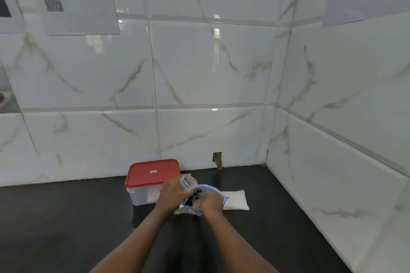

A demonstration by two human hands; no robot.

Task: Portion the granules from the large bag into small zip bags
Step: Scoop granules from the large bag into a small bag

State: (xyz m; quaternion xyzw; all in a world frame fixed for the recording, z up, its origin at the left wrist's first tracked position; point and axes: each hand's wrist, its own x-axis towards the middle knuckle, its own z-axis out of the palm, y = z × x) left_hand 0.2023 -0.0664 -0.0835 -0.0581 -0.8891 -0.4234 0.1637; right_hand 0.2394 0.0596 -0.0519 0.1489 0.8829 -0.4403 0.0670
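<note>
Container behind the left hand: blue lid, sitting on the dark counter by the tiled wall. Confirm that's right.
Not right: the head view shows the lid of the container is red, not blue. The rest stands: it sits on the dark counter by the tiled wall, behind the left hand, which grips a small clear bag.

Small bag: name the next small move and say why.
Probably lift granules with the right hand into the small bag. The left hand holds it, mouth open, close by the large bag, and the right hand is at that bag's open mouth, where the dark granules show. What its fingers hold is hidden.
</note>
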